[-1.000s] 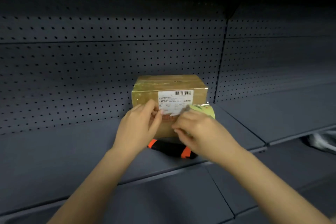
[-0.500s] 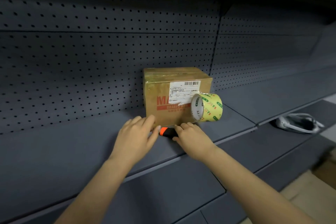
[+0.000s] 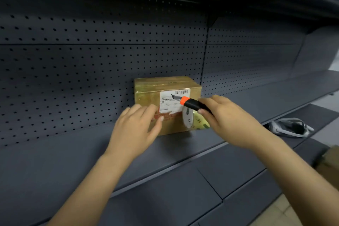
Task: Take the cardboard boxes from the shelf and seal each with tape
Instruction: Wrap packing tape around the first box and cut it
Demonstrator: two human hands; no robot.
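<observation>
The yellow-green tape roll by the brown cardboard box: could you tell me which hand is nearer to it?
Right. The right hand, gripping a black-and-orange knife, is beside the yellow-green tape roll; the left hand is farther left, before the cardboard box.

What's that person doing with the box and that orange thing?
A person is working on a cardboard box that sits on a dark shelf. Their right hand grips a black and orange utility knife, blade out, pointing at the box's white label. Their left hand rests flat against the box's front. A tape roll is beside the box.
</observation>
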